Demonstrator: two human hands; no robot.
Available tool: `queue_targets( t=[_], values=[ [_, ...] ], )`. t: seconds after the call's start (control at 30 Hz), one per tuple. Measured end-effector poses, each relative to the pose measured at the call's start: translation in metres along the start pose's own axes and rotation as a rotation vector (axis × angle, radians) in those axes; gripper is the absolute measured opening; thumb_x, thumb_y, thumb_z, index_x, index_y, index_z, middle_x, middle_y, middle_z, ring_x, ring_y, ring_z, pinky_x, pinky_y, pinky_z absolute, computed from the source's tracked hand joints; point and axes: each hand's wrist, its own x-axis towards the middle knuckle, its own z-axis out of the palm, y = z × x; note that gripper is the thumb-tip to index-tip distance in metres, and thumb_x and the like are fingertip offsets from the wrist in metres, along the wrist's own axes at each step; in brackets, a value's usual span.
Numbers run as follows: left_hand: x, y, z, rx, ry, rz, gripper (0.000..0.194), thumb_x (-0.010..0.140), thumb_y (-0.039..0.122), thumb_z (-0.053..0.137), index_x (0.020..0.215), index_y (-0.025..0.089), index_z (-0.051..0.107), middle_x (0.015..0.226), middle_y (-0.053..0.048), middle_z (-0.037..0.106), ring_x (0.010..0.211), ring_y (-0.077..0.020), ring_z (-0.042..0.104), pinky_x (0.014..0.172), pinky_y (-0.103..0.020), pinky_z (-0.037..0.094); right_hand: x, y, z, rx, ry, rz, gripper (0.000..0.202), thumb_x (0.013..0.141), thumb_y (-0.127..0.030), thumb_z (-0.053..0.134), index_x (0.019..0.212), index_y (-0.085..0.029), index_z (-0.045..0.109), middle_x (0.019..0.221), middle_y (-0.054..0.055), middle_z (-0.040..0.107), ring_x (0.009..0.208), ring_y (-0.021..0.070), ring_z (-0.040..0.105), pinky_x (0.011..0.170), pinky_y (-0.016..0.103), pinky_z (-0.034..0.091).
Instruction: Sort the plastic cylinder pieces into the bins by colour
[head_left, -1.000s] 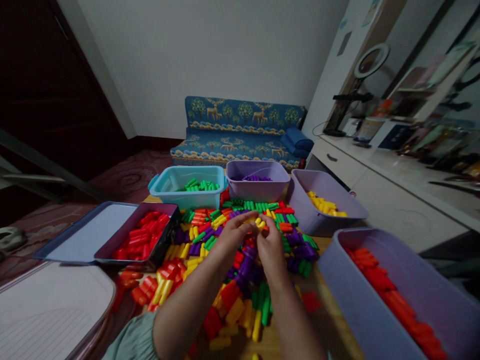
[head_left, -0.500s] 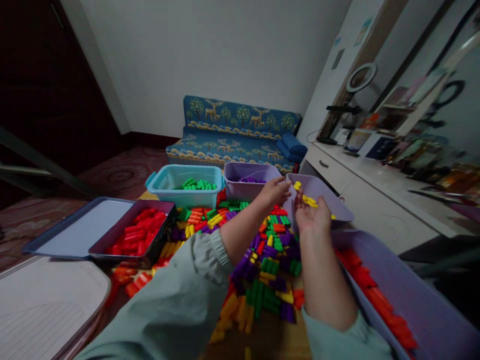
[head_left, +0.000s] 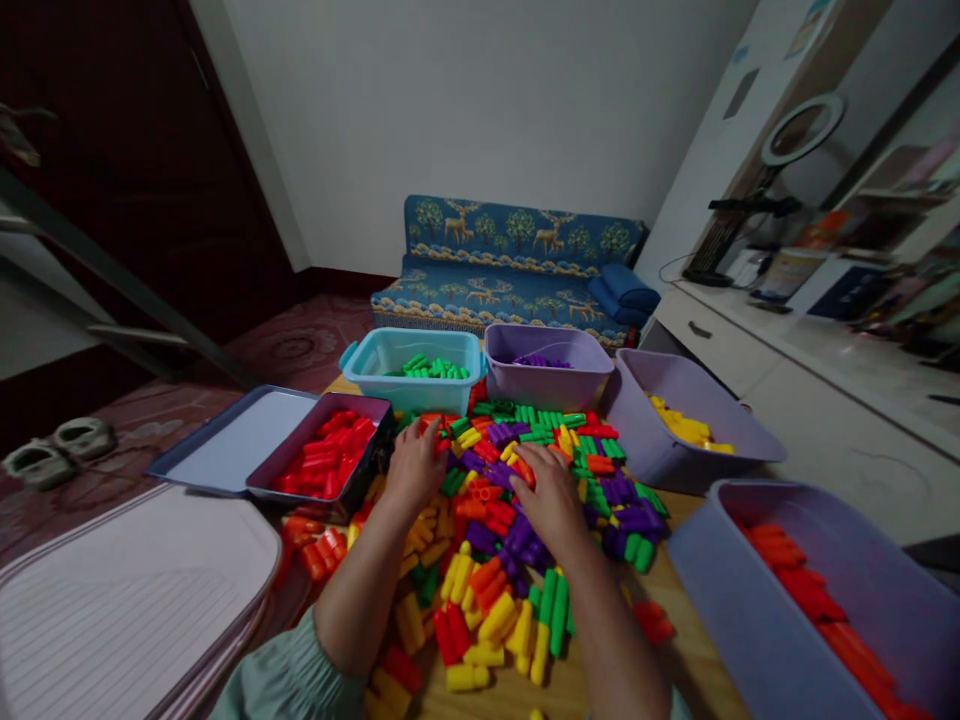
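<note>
Plastic peg-shaped toy blocks [head_left: 517, 535] in red, orange, yellow, green and purple lie in a mixed heap on a wooden table [head_left: 694, 610]. My left hand [head_left: 415, 465] rests at the heap's left side, near red and orange blocks, its fingers spread and slightly bent. Over the middle of the heap is my right hand [head_left: 549, 490], palm down, thumb apart from the fingers, close to yellow and orange blocks. Neither hand visibly holds a block. Yellow blocks [head_left: 686, 425] lie in the purple bin [head_left: 637, 400] at the right.
Behind the heap stand a light-blue bin [head_left: 360, 372] with green blocks and a purple bin [head_left: 547, 385] with purple ones. A case [head_left: 259, 475] of red blocks lies open at left. Another bin [head_left: 727, 560] with red-orange blocks stands at front right. A sofa [head_left: 510, 260] is beyond.
Both hands have moved from the right-hand purple bin, where yellow blocks were dropping from them, back to the heap. The view has turned left.
</note>
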Motion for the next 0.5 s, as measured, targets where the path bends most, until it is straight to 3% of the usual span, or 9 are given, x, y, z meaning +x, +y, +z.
queue_targets(
  t=[0.13, 0.27, 0.5],
  values=[
    [-0.001, 0.002, -0.002, 0.111, -0.087, -0.017, 0.044, 0.086, 0.017, 0.045, 0.129, 0.019, 0.055, 0.127, -0.018, 0.052, 0.110, -0.0304, 0.053, 0.091, -0.042, 0.043, -0.006, -0.002, 0.000, -0.177, -0.111, 0.015, 0.037, 0.082, -0.018, 0.052, 0.117, -0.018, 0.065, 0.125, 0.011, 0.060, 0.116, 0.0254, 0.052, 0.103, 0.040, 0.038],
    [-0.002, 0.003, -0.009, 0.080, -0.109, -0.022, 0.038, 0.083, 0.017, 0.050, 0.119, 0.020, 0.061, 0.112, -0.014, 0.057, 0.100, -0.0261, 0.057, 0.087, -0.036, 0.045, -0.007, -0.003, -0.005, -0.214, -0.161, 0.020, 0.039, 0.076, -0.013, 0.057, 0.113, -0.022, 0.067, 0.112, 0.008, 0.064, 0.107, 0.0230, 0.057, 0.097, 0.034, 0.042],
    [-0.003, 0.002, -0.016, -0.005, -0.104, -0.026, 0.026, 0.074, 0.014, 0.056, 0.100, 0.017, 0.063, 0.093, -0.010, 0.061, 0.087, -0.0230, 0.061, 0.078, -0.031, 0.046, -0.006, 0.006, -0.007, -0.230, -0.175, 0.086, 0.050, 0.074, -0.011, 0.057, 0.123, -0.016, 0.061, 0.112, 0.013, 0.066, 0.110, 0.0278, 0.059, 0.097, 0.039, 0.042]
  ],
)
